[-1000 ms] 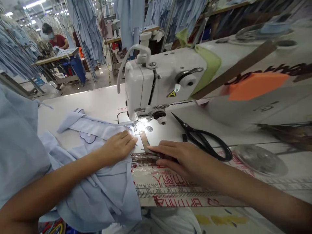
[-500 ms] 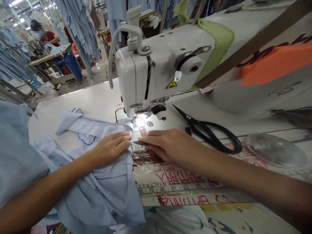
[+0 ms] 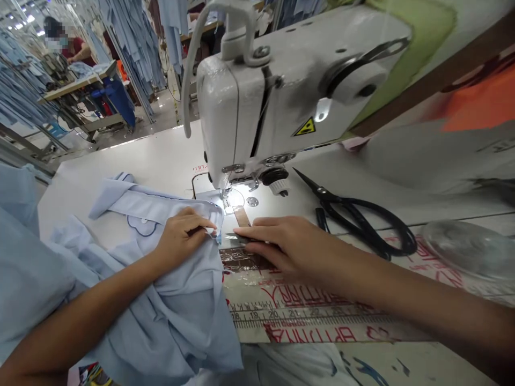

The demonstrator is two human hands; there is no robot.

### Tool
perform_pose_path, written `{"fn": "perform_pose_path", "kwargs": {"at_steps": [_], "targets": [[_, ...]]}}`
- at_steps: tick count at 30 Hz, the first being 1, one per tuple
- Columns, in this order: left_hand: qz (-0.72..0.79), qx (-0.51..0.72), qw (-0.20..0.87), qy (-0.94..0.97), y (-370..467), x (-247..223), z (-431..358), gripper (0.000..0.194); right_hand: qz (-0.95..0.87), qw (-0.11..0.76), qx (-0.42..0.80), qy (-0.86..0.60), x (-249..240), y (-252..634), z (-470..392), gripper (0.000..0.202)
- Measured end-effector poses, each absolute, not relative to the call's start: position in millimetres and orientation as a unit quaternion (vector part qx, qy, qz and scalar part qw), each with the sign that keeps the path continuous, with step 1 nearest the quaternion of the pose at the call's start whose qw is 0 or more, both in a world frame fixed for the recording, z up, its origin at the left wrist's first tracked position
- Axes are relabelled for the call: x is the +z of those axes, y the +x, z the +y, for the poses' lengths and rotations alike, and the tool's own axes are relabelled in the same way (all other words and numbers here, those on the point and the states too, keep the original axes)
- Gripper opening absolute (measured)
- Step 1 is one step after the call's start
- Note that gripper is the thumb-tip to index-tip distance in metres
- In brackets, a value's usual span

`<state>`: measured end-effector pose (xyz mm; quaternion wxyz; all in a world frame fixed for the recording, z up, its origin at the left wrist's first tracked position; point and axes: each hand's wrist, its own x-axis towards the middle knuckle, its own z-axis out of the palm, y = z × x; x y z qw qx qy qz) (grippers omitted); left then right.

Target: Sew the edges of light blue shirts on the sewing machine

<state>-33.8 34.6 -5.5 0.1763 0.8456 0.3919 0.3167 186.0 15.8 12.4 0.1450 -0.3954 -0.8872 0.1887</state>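
Light blue fabric (image 3: pixel 189 300) with a dark-edged placket lies on the left of the sewing table and hangs over its front edge. My left hand (image 3: pixel 181 236) rests on it, thumb and fingers pinched on the fabric's right edge. Just right of that edge, my right hand (image 3: pixel 277 241) is closed around a small pointed metal tool (image 3: pixel 235 236), its tip directed at the fabric; the rest of the tool is hidden in my fingers. Behind both hands is the lit needle area of the white sewing machine (image 3: pixel 225 118).
Large black scissors (image 3: pixel 362 220) lie right of the needle area, beside a clear round dish (image 3: pixel 466 249). A measuring tape (image 3: pixel 289 316) runs along the table front. Far left, a person (image 3: pixel 76 51) works among hanging blue garments.
My left hand's fingers have drawn together into a pinch at the fabric edge. The tool tip has tilted slightly. The view has shifted closer to the machine.
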Motion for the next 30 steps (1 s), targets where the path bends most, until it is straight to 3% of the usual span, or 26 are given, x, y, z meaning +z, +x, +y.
{"fn": "perform_pose_path", "kwargs": {"at_steps": [6, 30], "targets": [[0.404, 0.324, 0.213, 0.828, -35, -9, 34, 0.019, -0.877, 0.116, 0.251, -0.393, 14, 177, 20, 0.024], [0.414, 0.329, 0.225, 0.818, -36, -12, 36, 0.015, -0.886, 0.104, 0.229, -0.390, 13, 173, 19, 0.023]]}}
